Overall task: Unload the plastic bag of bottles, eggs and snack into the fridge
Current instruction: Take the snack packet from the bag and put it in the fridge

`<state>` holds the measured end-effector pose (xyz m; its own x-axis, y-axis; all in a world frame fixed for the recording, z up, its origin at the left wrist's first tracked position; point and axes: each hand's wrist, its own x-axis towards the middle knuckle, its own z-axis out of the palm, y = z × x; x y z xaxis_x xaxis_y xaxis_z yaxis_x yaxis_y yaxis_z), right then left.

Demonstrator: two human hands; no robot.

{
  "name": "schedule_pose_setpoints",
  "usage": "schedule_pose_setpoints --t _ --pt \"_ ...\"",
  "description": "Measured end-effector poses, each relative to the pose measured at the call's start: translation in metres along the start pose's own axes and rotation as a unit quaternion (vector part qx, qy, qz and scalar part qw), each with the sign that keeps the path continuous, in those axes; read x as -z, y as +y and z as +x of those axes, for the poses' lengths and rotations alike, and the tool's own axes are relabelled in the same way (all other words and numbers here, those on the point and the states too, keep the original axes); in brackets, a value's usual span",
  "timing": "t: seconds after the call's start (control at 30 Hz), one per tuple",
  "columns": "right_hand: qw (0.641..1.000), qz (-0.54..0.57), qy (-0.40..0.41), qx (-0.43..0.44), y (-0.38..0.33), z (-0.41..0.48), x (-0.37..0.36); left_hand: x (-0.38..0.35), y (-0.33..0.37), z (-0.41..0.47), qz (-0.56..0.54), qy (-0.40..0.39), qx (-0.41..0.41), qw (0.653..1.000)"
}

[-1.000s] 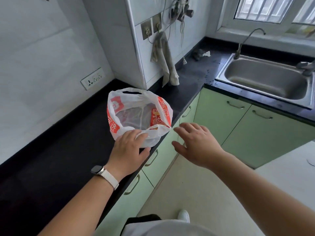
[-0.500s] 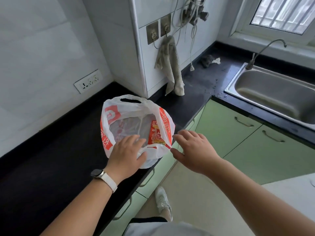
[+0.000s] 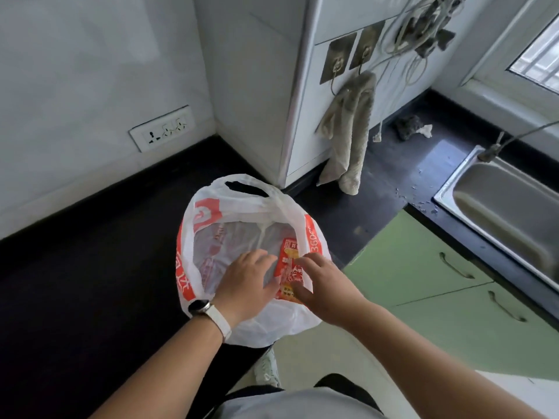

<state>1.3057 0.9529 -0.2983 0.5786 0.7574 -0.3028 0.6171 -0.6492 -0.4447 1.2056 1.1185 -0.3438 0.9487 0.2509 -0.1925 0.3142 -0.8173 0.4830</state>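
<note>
A white plastic bag (image 3: 242, 207) with red print sits on the black countertop (image 3: 90, 267) at its front edge. Its mouth gapes upward. Inside I make out a red and yellow snack packet (image 3: 289, 255); the other contents are blurred behind the plastic. My left hand (image 3: 246, 284), with a watch on the wrist, rests on the near rim of the bag with fingers spread into the opening. My right hand (image 3: 325, 287) lies on the bag's right rim, fingers straight and touching the plastic over the snack packet.
A steel sink (image 3: 502, 207) with a tap sits at the right. Green cabinet doors (image 3: 438, 282) run below the counter. A towel (image 3: 348, 137) hangs from wall hooks. A power socket (image 3: 161, 130) is on the left wall. No fridge shows.
My right hand moved left from beside the bag onto its right rim. My left hand slid further over the near rim. The view came closer to the bag.
</note>
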Motion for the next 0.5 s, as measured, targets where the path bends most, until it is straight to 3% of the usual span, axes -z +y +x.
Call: schedule_pose_setpoints --t 0.3,0.5 --pt "0.988 0.073 -0.085 -0.102 0.018 0.026 -0.018 -0.037 0.006 0.017 -0.131 -0.054 0.107 0.984" --pt "0.988 0.006 -0.097 -0.119 0.044 0.029 -0.023 -0.058 0.014 0.019 -0.152 -0.028 0.149 0.977"
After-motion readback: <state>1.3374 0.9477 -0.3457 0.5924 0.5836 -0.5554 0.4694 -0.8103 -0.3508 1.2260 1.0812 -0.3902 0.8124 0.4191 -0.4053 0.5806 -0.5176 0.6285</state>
